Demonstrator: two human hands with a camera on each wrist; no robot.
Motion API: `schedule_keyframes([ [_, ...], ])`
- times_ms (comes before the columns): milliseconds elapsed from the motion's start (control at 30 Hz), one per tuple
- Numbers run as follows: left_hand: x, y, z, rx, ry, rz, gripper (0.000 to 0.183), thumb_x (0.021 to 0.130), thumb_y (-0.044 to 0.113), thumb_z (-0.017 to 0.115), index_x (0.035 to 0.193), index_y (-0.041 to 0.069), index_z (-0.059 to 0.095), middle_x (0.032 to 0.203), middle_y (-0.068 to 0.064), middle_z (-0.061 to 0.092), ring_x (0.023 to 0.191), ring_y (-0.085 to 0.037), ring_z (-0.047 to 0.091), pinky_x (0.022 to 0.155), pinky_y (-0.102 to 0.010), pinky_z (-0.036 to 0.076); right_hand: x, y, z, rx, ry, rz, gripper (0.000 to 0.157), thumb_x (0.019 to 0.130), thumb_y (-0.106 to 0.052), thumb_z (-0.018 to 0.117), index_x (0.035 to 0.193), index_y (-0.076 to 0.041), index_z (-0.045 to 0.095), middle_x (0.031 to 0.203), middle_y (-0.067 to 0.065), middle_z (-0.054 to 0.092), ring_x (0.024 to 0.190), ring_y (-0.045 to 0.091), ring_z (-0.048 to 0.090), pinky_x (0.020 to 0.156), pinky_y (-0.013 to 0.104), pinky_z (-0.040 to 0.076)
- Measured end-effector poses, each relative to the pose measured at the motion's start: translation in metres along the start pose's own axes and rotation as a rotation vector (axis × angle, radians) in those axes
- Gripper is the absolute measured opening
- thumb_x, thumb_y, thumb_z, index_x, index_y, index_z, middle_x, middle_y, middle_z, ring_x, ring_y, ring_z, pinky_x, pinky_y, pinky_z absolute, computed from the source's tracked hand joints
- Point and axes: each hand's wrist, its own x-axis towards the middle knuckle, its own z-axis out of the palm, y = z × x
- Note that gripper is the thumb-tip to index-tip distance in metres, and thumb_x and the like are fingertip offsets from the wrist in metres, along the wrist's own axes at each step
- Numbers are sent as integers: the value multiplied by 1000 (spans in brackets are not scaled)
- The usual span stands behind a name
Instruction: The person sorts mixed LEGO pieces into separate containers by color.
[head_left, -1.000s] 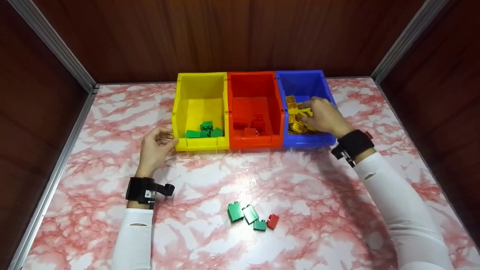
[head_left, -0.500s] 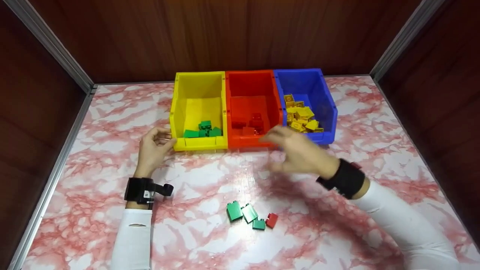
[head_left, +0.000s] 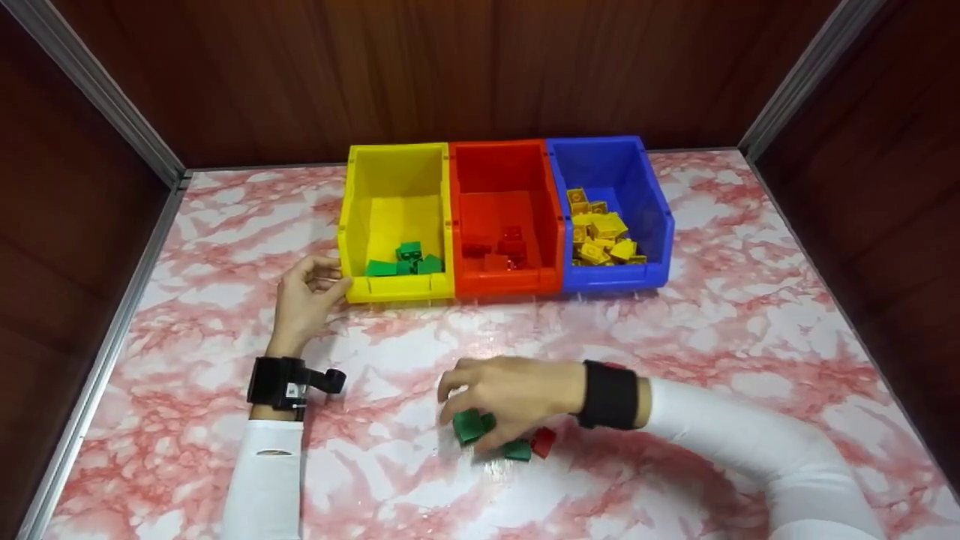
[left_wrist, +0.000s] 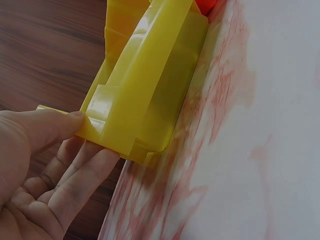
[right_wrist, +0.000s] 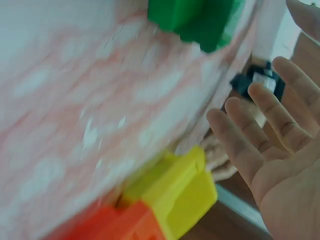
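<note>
My left hand (head_left: 304,307) grips the front left corner of the yellow bin (head_left: 401,289); the left wrist view shows its thumb on the bin's edge (left_wrist: 112,107) and fingertips against the side. Over the green bricks on the table hovers my right hand (head_left: 510,394), fingers spread and slightly bent, holding nothing. A large green brick (head_left: 469,426) shows between thumb and fingers, and another green brick is mostly hidden under the hand. Just beyond the thumb lie a small green brick (head_left: 517,451) and a red brick (head_left: 543,442). Green bricks (right_wrist: 190,20) loom close in the right wrist view.
Joined to the yellow bin are a red bin (head_left: 510,283) and a blue bin (head_left: 615,279). Green bricks (head_left: 409,259) lie in the yellow one, red bricks (head_left: 506,251) in the red, yellow bricks (head_left: 604,236) in the blue. A dark wood-look wall (head_left: 480,67) stands behind.
My right hand has left the yellow bricks in the blue bin and come down and left to the loose green bricks. The left hand stays at the yellow bin.
</note>
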Motion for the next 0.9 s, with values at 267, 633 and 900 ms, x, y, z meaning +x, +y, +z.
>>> schedule_keyframes([
  [267,0,-2,1,-11,13,23,30,94,8,79,120,-2,70,112,-24,72,87,-4,65,81,-13,55,20,-2,13,-111,-125,-29,18,90,-24,82,107,-21,78,112,-1,68,103,13,68,84,21,58],
  [633,1,-2,1,-30,-4,9,31,95,10,78,123,-3,69,115,-24,71,88,-3,66,80,-11,56,32,15,-21,-2,-34,88,22,90,-15,82,112,-16,81,113,5,71,95,15,68,82,19,59],
  [900,0,-2,0,-35,2,-14,33,95,10,78,124,-2,68,116,-23,71,86,-2,66,78,-11,57,58,60,-66,31,137,153,15,95,-13,78,109,-7,79,120,11,73,106,22,73,92,25,62],
])
